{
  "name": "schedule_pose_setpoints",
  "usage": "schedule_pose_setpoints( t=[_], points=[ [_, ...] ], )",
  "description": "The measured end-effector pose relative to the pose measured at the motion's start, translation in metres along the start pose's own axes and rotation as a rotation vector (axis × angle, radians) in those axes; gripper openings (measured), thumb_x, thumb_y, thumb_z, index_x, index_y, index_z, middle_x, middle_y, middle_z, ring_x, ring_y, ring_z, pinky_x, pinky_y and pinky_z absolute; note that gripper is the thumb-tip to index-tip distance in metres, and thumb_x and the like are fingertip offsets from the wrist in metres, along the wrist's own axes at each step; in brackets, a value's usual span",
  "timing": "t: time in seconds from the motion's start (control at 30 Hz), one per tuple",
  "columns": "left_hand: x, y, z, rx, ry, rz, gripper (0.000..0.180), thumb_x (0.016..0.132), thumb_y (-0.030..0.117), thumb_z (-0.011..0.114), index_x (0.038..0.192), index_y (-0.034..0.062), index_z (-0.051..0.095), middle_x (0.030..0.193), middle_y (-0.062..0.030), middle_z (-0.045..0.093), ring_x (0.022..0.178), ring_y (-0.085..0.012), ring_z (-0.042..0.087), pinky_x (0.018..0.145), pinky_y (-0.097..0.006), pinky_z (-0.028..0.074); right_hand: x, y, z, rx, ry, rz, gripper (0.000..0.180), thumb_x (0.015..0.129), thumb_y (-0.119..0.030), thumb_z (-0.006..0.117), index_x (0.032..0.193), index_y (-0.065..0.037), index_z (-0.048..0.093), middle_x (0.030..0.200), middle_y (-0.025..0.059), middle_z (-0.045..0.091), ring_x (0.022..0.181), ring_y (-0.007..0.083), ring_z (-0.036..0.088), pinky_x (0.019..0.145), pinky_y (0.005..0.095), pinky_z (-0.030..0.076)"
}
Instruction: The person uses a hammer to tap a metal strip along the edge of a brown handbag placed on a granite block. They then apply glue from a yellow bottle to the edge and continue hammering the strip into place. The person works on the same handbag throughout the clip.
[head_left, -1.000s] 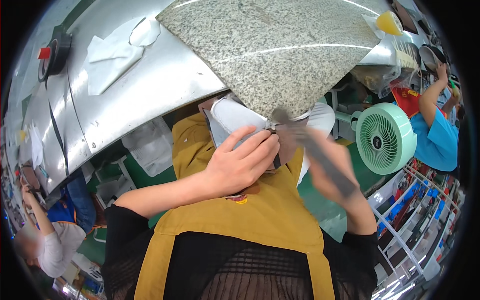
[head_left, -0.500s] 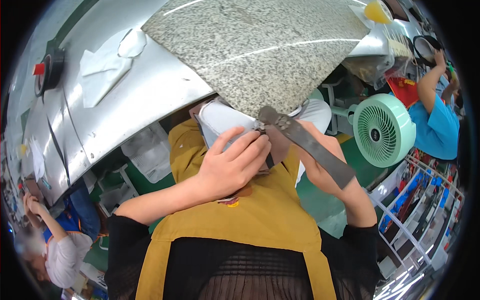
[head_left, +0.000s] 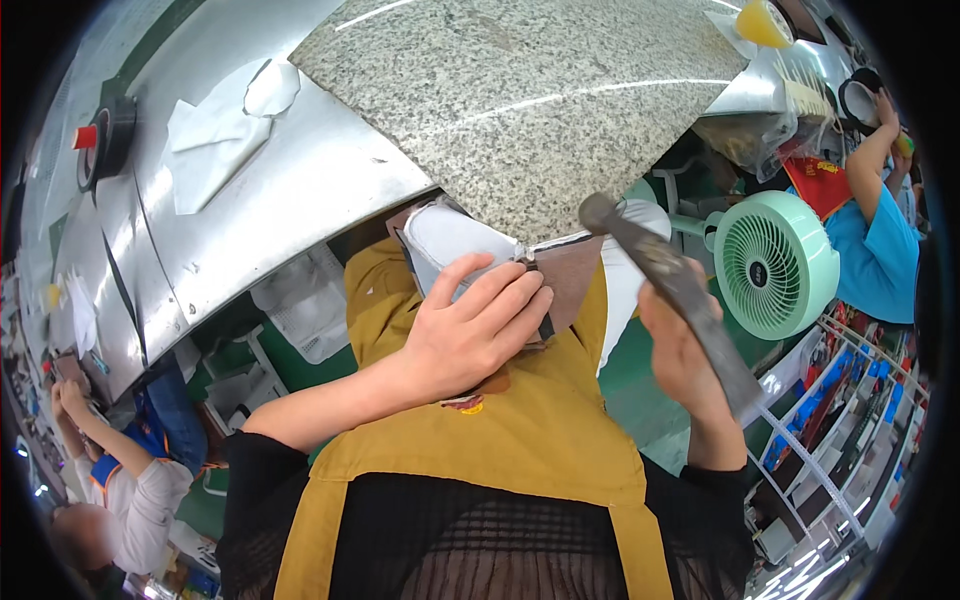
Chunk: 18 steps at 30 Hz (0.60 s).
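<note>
My left hand presses with bent fingers on a brown leather-like piece with a white lining. This piece sits against the near corner of a speckled stone slab. A small dark part lies at that corner, just past my fingertips; its kind is too small to tell. My right hand grips a dark metal hammer, raised to the right of the corner and apart from the piece. The handle is mostly hidden by the hammer's long head and my hand.
A metal table holds white cloth-like scraps and a black tape roll. A green fan stands at the right, above a wire rack. Co-workers sit at far left and far right; a yellow roll is at the back.
The hammer and my right hand have moved right, away from the slab's corner, uncovering the brown piece's right side. My left hand stays almost in place on the piece.
</note>
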<state>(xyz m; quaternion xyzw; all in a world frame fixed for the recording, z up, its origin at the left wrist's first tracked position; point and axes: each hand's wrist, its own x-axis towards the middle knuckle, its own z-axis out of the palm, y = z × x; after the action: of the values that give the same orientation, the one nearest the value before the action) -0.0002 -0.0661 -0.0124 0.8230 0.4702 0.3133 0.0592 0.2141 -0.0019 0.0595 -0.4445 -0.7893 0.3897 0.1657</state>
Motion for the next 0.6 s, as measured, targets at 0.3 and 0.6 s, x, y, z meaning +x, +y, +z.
schedule_pose_setpoints(
  t=[0.3,0.6],
  points=[
    [-0.004,-0.002,0.002,0.020,-0.014,0.007,0.041,0.063,0.018,0.067,0.103,0.0084,0.066,0.108,-0.0043,0.061,0.102,-0.0191,0.058,0.091,-0.040,0.042,0.004,-0.004,0.005,0.022,-0.066,-0.027,0.040,0.081,-0.003,0.059,0.120,-0.002,0.049,0.097,0.0149,0.061,0.083,0.0322,0.061,0.067,0.0365,0.050],
    [-0.003,0.000,0.004,0.028,0.014,0.000,0.029,0.073,0.016,0.059,0.099,0.0051,0.064,0.105,-0.0049,0.060,0.102,-0.0188,0.057,0.092,-0.040,0.043,0.021,-0.018,0.001,0.042,-0.170,-0.076,0.046,0.079,-0.006,0.061,0.123,-0.004,0.048,0.101,0.0140,0.061,0.087,0.0329,0.064,0.070,0.0384,0.052]
  ],
)
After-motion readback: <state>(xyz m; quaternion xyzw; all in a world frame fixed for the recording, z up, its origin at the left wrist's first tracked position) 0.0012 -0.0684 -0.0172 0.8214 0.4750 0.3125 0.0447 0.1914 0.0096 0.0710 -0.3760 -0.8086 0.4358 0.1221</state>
